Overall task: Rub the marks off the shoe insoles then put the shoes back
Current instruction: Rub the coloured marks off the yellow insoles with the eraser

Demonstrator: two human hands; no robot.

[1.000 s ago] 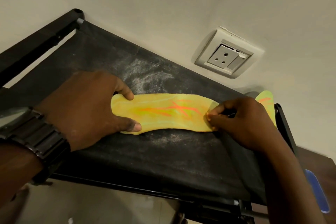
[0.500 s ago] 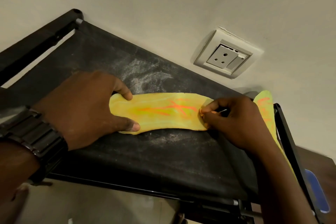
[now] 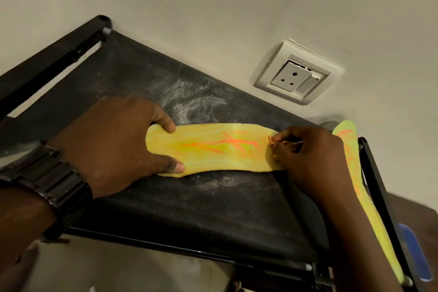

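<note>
rubbing under way, orange marks still plain on both insoles

a flat yellow foam insole [image 3: 213,149] lies lengthwise on the black fabric top shelf [image 3: 189,208] of a dark-framed rack, which stands against a pale wall with a white socket plate [image 3: 296,78]. the left hand [image 3: 113,147], a dark metal-link watch [image 3: 47,180] on its wrist, presses flat on the insole's left end, fingers spread, thumb and forefinger lying apart on the yellow surface to pin it down. the right hand [image 3: 310,159] sits at the insole's right end with its fingertips [image 3: 276,141] pinched together on something small and orange-stained; it is too hidden to name, though it looks like an eraser or scrap of cloth. a thin pale sliver shows behind the knuckles, and i cannot tell what it is.

branching orange streaks run along the middle of this insole, bright and unsmudged for most of their length, so by my reading the rubbing is at an early stage here. a second yellow insole [image 3: 369,208] lies along the shelf's right edge, partly under the right forearm, and it also carries orange marks. pale dust is scattered over the black fabric.

no shoes are in view. judged from this, both insoles remain to be cleaned, and refitting them and returning the shoes is all still ahead.
</note>
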